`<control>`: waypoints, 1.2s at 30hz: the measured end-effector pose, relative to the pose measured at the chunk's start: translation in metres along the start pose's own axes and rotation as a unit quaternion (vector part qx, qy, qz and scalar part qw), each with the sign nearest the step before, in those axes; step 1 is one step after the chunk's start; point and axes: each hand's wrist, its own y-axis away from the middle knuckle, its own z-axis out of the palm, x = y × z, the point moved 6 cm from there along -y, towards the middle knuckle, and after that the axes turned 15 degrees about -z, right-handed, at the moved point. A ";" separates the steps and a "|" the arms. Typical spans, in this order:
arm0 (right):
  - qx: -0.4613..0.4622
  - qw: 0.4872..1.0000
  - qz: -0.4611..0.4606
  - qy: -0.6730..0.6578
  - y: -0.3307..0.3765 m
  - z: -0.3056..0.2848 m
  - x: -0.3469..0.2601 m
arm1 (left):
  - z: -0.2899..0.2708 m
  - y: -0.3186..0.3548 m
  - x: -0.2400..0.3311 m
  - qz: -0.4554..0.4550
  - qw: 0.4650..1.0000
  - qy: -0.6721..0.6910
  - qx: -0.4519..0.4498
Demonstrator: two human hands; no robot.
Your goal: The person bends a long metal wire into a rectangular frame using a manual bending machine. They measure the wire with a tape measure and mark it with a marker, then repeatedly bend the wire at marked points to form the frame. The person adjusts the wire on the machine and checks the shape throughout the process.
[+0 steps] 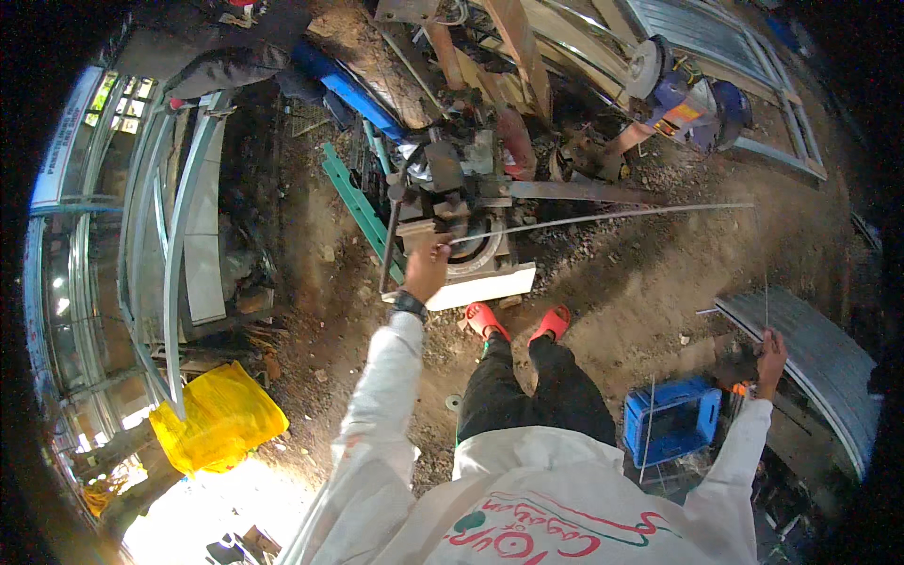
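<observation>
A long thin metal rod (pixel 603 218) stretches from the vise-like metal fixture (pixel 452 202) in front of me toward the right, where it turns sharply back toward me. My left hand (pixel 427 270), with a dark watch at the wrist, is closed on the rod's near-fixture end, beside the round metal base (pixel 478 256). At the far right, my right hand (pixel 771 362) pinches the thin lower stretch of the rod, close to a ribbed grey panel (pixel 812 363). A pale board (pixel 490 287) lies at the foot of the fixture.
A blue bench grinder (pixel 692 113) stands at the back right. Near my right arm sits a blue crate (pixel 636 414). A yellow sack (pixel 218 419) and long metal bars (pixel 171 282) are on the left. A green bar (pixel 358 207) leans beside the fixture. Another person's dark sleeve (pixel 231 71) shows at upper left.
</observation>
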 end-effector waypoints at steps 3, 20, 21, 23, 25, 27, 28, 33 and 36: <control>-0.007 0.991 0.087 0.104 0.044 0.023 -0.006 | 0.001 0.002 -0.016 -0.042 0.990 0.006 0.135; 0.006 0.993 0.109 0.038 0.062 0.183 0.028 | -0.067 -0.064 -0.126 -0.210 0.932 0.295 0.009; 0.002 0.994 0.105 0.034 0.058 0.185 0.027 | -0.073 -0.066 -0.126 -0.220 0.930 0.295 -0.022; 0.016 0.994 0.097 0.038 0.051 0.195 0.019 | -0.081 -0.071 -0.150 -0.245 0.929 0.268 -0.069; 0.025 0.990 0.138 0.024 0.047 0.209 0.006 | -0.086 -0.067 -0.164 -0.307 0.904 0.284 -0.095; 0.022 0.990 0.137 -0.005 0.047 0.201 0.010 | -0.084 -0.065 -0.168 -0.366 0.866 0.323 -0.107; 0.021 0.990 0.138 0.003 0.049 0.192 0.016 | -0.080 -0.067 -0.169 -0.378 0.856 0.333 -0.114; 0.037 0.989 0.123 0.066 0.060 0.197 0.023 | -0.071 -0.075 -0.183 -0.338 0.886 0.284 -0.142; 0.028 0.989 0.139 0.046 0.061 0.200 0.028 | -0.057 -0.072 -0.203 -0.383 0.831 0.367 -0.170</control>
